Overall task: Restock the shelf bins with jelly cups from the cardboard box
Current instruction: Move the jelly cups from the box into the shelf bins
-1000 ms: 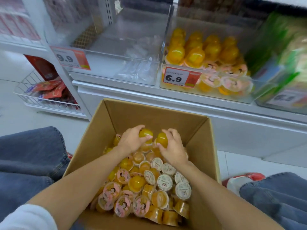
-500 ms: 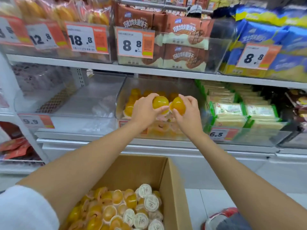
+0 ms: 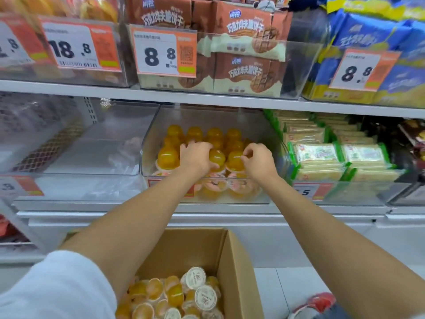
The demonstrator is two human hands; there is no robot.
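Observation:
A clear shelf bin [image 3: 271, 143] on the lower shelf holds rows of orange jelly cups [image 3: 194, 134] stacked upside down. Both my hands reach inside it. My left hand [image 3: 195, 157] grips one orange jelly cup [image 3: 217, 157] set on the front row. My right hand [image 3: 258, 161] pinches a second jelly cup [image 3: 234, 160] right beside it. Below, the open cardboard box [image 3: 234, 261] stands on the floor with several loose jelly cups [image 3: 184, 295] in it, some showing white lids.
An empty-looking clear bin [image 3: 96, 143] sits left of the jelly bin. Green-wrapped wafer packs [image 3: 340, 157] fill the bin on the right. The shelf above carries brown biscuit boxes [image 3: 241, 49] and blue bags [image 3: 368, 35] behind price tags. A red shoe [image 3: 315, 303] shows at bottom right.
Both hands lifted a jelly cup each out of the box, carried them up to the shelf, and now have them down inside the bin on the front row.

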